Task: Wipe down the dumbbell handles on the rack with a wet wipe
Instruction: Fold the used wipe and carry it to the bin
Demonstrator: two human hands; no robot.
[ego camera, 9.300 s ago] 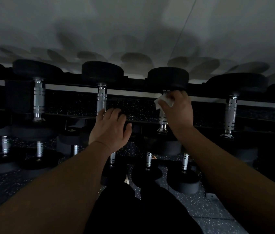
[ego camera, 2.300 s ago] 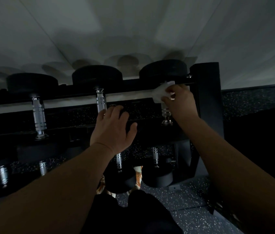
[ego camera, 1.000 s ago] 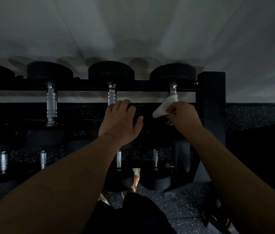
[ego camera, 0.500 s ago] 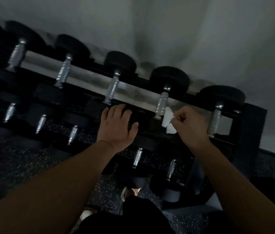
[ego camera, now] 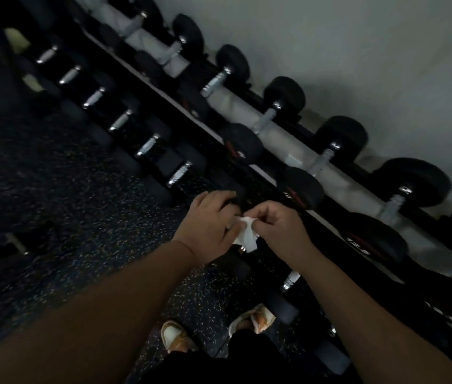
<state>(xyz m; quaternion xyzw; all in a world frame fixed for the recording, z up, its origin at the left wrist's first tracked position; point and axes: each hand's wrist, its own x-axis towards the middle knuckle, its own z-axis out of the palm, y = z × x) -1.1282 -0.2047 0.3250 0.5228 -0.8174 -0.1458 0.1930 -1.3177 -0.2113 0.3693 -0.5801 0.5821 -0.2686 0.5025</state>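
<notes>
Both hands on the wet wipe (ego camera: 244, 236), in front of the dumbbell rack (ego camera: 249, 173)

Right hand (ego camera: 280, 231) pinches the wipe's top w/ curled fingers, left hand (ego camera: 205, 225) holds its other edge btw thumb & fingers. Wipe's crumpled, hanging between them, clear of the chrome handles (ego camera: 322, 162).

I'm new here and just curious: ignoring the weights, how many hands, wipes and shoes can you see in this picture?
hands: 2 (left hand, right hand)
wet wipe: 1
shoes: 2
Total: 5
</notes>
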